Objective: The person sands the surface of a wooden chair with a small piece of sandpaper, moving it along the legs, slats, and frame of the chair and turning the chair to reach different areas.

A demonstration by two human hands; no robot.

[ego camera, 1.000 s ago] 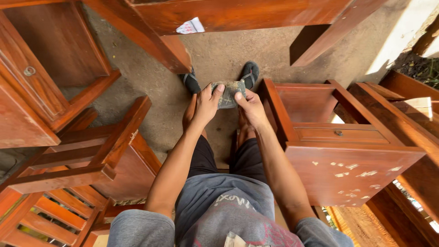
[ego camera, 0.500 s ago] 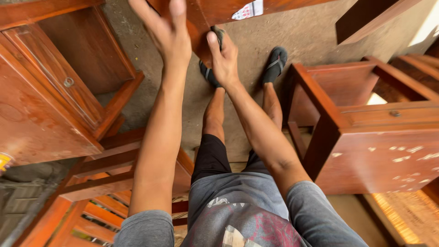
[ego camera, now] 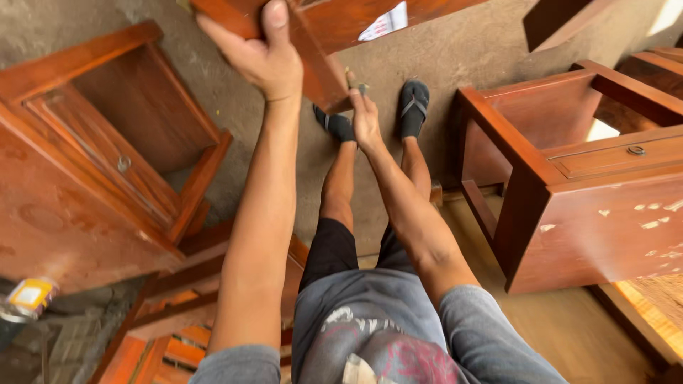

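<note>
Left hand (ego camera: 267, 60) clenches the slanted reddish-brown wooden furniture leg (ego camera: 313, 60), steadying it; right hand (ego camera: 365, 117), just below that leg, pinches a small greyish sanding pad (ego camera: 359, 89) against it.

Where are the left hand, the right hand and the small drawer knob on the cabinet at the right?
left hand (ego camera: 267, 60), head view, on the back of the hand gripping the wooden leg.
right hand (ego camera: 366, 121), head view, on the back of the hand.
drawer knob (ego camera: 636, 150), head view, on its round face.
</note>
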